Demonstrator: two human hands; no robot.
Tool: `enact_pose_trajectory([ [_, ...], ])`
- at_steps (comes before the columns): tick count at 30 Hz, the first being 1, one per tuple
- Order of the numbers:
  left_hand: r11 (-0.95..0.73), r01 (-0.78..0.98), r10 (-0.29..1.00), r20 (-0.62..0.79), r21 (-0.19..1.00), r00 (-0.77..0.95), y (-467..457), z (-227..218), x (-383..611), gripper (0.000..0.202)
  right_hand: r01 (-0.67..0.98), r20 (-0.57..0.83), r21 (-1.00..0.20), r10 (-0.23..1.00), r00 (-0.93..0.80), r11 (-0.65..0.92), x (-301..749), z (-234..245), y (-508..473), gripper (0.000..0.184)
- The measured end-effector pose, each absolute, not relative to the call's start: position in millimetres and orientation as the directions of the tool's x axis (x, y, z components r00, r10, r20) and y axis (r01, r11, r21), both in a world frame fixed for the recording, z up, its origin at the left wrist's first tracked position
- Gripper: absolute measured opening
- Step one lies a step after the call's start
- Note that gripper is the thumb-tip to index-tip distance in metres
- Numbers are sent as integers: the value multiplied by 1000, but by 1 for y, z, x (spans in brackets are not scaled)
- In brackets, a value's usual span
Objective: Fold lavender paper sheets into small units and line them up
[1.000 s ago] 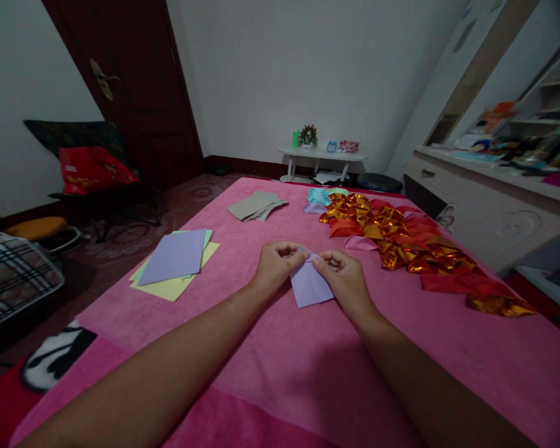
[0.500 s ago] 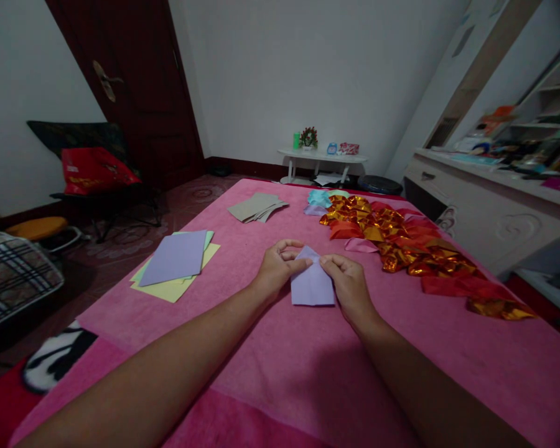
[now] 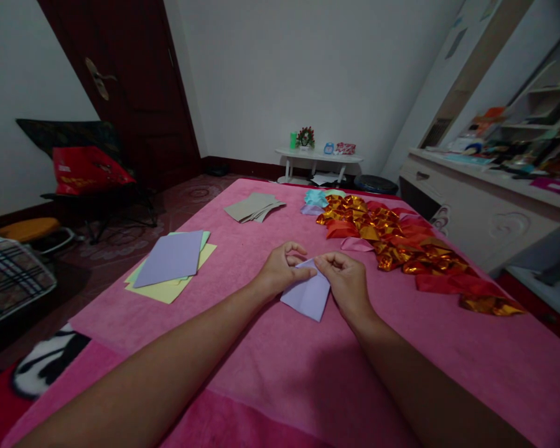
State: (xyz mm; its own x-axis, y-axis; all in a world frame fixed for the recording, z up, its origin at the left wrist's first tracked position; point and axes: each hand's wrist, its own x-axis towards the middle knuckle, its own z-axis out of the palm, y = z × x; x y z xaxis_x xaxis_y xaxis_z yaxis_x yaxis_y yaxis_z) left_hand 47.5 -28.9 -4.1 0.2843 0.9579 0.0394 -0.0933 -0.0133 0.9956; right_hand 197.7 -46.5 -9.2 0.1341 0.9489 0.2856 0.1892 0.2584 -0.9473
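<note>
A lavender sheet of folded paper [image 3: 308,296] lies tilted on the pink cloth, between my two hands. My left hand [image 3: 287,266] presses its thumb on the paper's upper left part, its fingers curled behind the edge. At the top corner, the fingertips of my right hand [image 3: 344,277] pinch the paper. Creases run down its face, and the top is partly hidden by my fingers. To the left sits a stack of lavender, green and yellow paper sheets [image 3: 170,258]. Farther off lies a fan of grey-brown sheets [image 3: 254,207].
Gold, red, blue and pink folded paper pieces [image 3: 382,236] spread along the right of the pink cloth [image 3: 242,373]. A dresser [image 3: 485,199] stands on the right, a small white table [image 3: 320,155] by the far wall, and a chair with a red bag [image 3: 91,171] on the left.
The lavender paper has turned, its lower edge now slanting down to the right. My right hand has shifted its pinch toward the top corner. The view has swung slightly right.
</note>
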Motion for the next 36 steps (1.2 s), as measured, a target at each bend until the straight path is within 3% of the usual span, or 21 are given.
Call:
enact_pose_trajectory([
  [7,68,-195,950,-4,978,311,-32,-1,47,56,182,306,-943,941,144,279,200,-14,-43,22],
  [15,29,-180,994,-9,983,112,-29,1,46,49,29,194,-981,980,36,193,196,-14,-37,36],
  [18,40,-184,996,-25,982,84,-24,2,41,47,161,283,-950,956,80,268,199,-14,-38,28],
  [20,73,-149,993,-59,986,101,-19,4,36,45,343,434,-857,897,81,384,204,-12,-39,22],
  [23,143,-34,976,-135,989,171,-8,9,30,41,571,618,-610,781,-92,550,210,-6,-44,31],
  [27,161,116,944,-188,980,273,12,17,30,40,634,625,-348,675,-392,690,213,2,-54,34],
  [31,178,186,896,-237,966,374,27,20,44,36,584,561,-245,604,-566,774,215,3,-61,26],
  [36,46,299,871,-185,953,454,32,15,64,31,577,564,-205,577,-591,791,218,1,-60,20],
])
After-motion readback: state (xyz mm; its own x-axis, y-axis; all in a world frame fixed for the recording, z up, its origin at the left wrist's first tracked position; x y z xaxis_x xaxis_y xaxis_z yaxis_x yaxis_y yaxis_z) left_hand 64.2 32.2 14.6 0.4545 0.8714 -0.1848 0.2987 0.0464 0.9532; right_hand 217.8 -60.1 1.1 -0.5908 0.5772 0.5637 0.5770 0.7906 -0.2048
